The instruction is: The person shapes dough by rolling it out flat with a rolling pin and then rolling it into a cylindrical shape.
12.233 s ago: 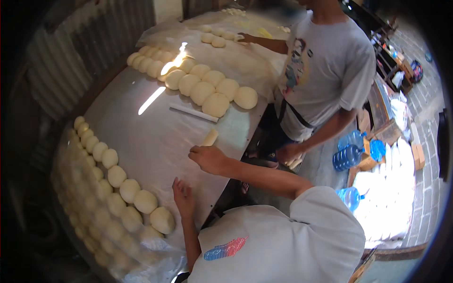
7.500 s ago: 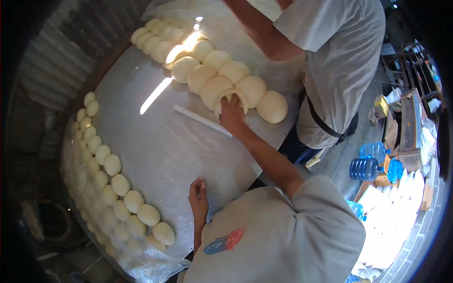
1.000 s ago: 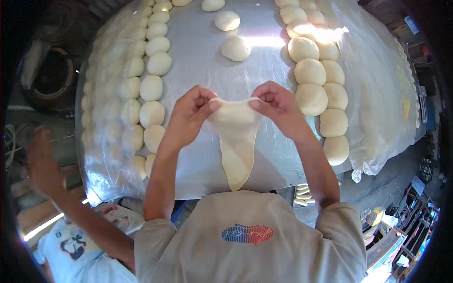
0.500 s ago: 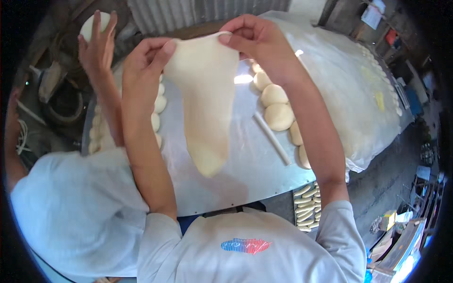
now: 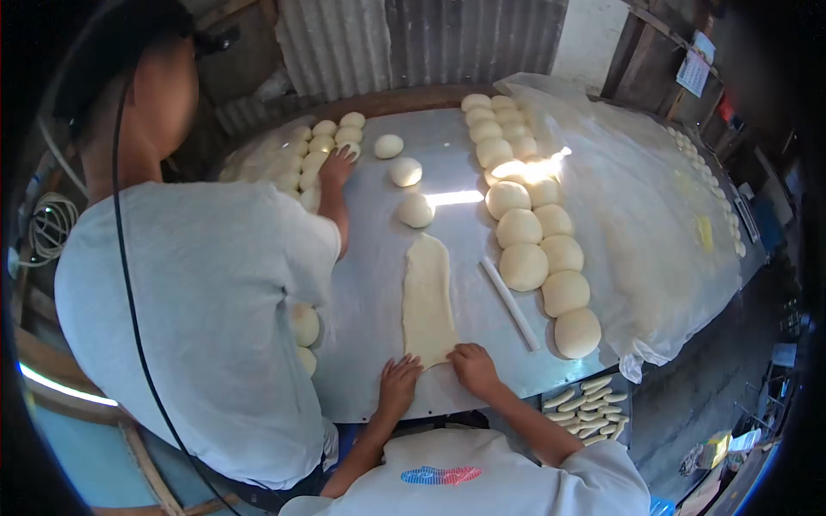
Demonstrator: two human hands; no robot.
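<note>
The long strip of dough [image 5: 428,301] lies flat on the metal table [image 5: 379,284], stretched out lengthwise away from the person, and I take it as the landmark for all places here. Both hands are at its near end: the left hand [image 5: 398,384] rests with fingers spread and flat on the near left corner, and the right hand [image 5: 472,368] presses with bent fingers on the near right corner, so neither hand is closed around anything; it seems they pin the end down so the strip keeps its length. Just beyond the far end of the strip are three single dough balls [image 5: 404,172] in a loose line. To the right of the strip lies one thin white rod [image 5: 509,304], and further right a row of larger dough balls [image 5: 544,258], about twelve, beside a clear plastic sheet [image 5: 637,215] that covers more pieces. To the left of the strip stands a co-worker [image 5: 198,327], whose hand [image 5: 335,163] touches a cluster of small balls [image 5: 323,142]; their number I cannot count.
</note>
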